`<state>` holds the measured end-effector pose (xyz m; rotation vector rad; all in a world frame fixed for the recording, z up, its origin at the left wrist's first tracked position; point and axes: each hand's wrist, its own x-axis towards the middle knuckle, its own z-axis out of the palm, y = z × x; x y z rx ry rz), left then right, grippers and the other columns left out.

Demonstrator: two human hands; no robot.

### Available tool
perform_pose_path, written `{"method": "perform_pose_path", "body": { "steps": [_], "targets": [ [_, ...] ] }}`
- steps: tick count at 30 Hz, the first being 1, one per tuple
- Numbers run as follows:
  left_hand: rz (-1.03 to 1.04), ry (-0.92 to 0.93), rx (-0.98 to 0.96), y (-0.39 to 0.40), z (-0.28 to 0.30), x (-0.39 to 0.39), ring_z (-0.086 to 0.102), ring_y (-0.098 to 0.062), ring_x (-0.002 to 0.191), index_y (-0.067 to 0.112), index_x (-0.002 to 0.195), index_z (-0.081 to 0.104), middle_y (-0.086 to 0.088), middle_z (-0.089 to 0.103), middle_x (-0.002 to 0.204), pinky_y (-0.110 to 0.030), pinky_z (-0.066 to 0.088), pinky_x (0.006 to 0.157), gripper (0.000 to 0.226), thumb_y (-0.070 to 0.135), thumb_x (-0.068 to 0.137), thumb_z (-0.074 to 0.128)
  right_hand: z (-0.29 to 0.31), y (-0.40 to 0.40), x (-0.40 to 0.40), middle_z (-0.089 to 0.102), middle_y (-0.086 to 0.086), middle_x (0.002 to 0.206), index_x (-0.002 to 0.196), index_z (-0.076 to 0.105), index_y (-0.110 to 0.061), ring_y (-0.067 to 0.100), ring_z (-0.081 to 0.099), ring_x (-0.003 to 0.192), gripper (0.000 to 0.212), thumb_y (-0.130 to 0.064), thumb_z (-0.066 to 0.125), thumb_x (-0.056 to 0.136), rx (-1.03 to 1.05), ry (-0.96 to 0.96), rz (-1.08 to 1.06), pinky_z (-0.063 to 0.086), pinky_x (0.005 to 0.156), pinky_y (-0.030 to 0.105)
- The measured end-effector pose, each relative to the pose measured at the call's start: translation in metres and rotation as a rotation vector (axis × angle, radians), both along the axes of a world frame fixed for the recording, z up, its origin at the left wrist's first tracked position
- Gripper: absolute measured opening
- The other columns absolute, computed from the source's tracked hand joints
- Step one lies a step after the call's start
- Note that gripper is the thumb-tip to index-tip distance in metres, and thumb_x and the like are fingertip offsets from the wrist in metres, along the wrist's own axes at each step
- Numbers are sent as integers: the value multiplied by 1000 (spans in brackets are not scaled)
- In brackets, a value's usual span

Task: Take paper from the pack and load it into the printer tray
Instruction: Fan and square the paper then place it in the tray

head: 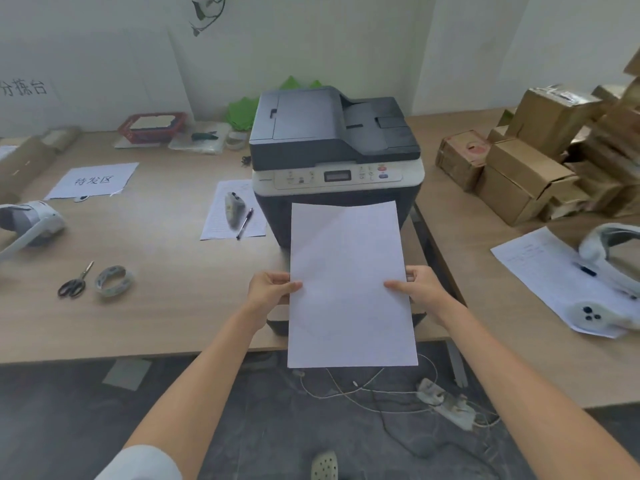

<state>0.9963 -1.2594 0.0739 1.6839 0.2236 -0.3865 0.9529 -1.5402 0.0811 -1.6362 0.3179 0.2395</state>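
Note:
A white stack of paper (349, 282) is held flat in front of the grey printer (332, 147), which stands on the wooden table. My left hand (270, 289) grips its left edge and my right hand (419, 289) grips its right edge, thumbs on top. Under the paper the pulled-out printer tray (277, 320) shows only at its left corner; the rest is hidden. The paper's far edge covers the printer's lower front. No paper pack is in view.
Scissors (74, 280) and a tape roll (114, 280) lie left on the table, with a pen (245, 223) on a sheet. Cardboard boxes (526, 178) pile up at the right. Headsets (31, 223) and a controller (595, 315) rest at both sides. Cables and a power strip (446, 403) lie on the floor.

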Motion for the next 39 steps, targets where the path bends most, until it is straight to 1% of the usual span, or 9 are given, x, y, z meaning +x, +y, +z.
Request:
{"method": "perform_pose_path", "body": {
  "steps": [5, 9, 13, 16, 21, 26, 31, 37, 39],
  "targets": [
    [-71, 131, 64, 0, -13, 2, 71, -27, 87, -1, 92, 71, -17, 72, 101, -32, 56, 81, 16, 8, 78, 71, -16, 3, -1, 68, 1, 98, 89, 62, -14, 20, 66, 88, 11, -20, 68, 82, -74, 150, -28, 51, 59, 27],
    [-101, 187, 85, 0, -24, 6, 70, -27, 82, -4, 92, 69, -17, 71, 102, -29, 57, 76, 17, 7, 80, 69, -29, 7, 5, 68, -2, 89, 83, 61, -16, 15, 66, 79, 10, -22, 57, 90, -104, 238, -26, 47, 52, 22],
    [-82, 208, 106, -4, -37, 17, 70, -32, 90, -7, 97, 68, -18, 72, 102, -39, 56, 86, 23, 9, 80, 69, -42, 12, 16, 68, -1, 82, 79, 61, -15, 12, 65, 70, 22, -20, 46, 94, -163, 292, -42, 46, 45, 18],
    [-67, 231, 114, -7, -44, 27, 70, -30, 91, -5, 98, 69, -17, 71, 102, -36, 56, 86, 24, 11, 80, 70, -52, 10, 28, 66, 2, 74, 75, 60, -9, 13, 62, 60, 23, -16, 47, 92, -196, 321, -77, 46, 40, 17],
    [-30, 309, 85, -12, -57, 41, 70, -27, 85, -7, 108, 64, -19, 71, 104, -30, 58, 76, 33, 11, 80, 70, -70, -1, 53, 61, 21, 86, 77, 53, -2, 23, 54, 63, 19, -13, 49, 91, -198, 339, -85, 42, 55, 25],
    [5, 381, 74, -24, -69, 62, 68, -32, 94, -9, 119, 55, -20, 65, 115, -38, 56, 88, 47, 10, 79, 71, -85, -13, 77, 69, 6, 82, 76, 63, -10, 19, 63, 69, 21, -13, 49, 91, -172, 363, -83, 47, 54, 24],
    [23, 396, 139, -37, -74, 88, 63, -35, 107, -6, 118, 56, -20, 64, 119, -45, 49, 100, 46, 14, 79, 71, -88, -19, 102, 67, -3, 79, 76, 61, -20, 14, 64, 71, 21, -13, 50, 91, -173, 378, -95, 45, 51, 20],
    [47, 413, 133, -43, -82, 112, 64, -33, 104, -5, 111, 61, -20, 66, 117, -43, 49, 99, 36, 9, 80, 70, -97, -23, 128, 60, -4, 86, 95, 56, -14, 13, 57, 78, 8, -13, 49, 91, -138, 410, -95, 45, 60, 23],
    [51, 411, 160, -45, -85, 118, 62, -34, 108, -3, 112, 61, -19, 65, 118, -45, 48, 101, 37, 11, 80, 70, -100, -23, 135, 60, -2, 91, 112, 54, -10, 14, 56, 80, 20, -14, 49, 92, -139, 416, -111, 47, 67, 27]
  ]
}}
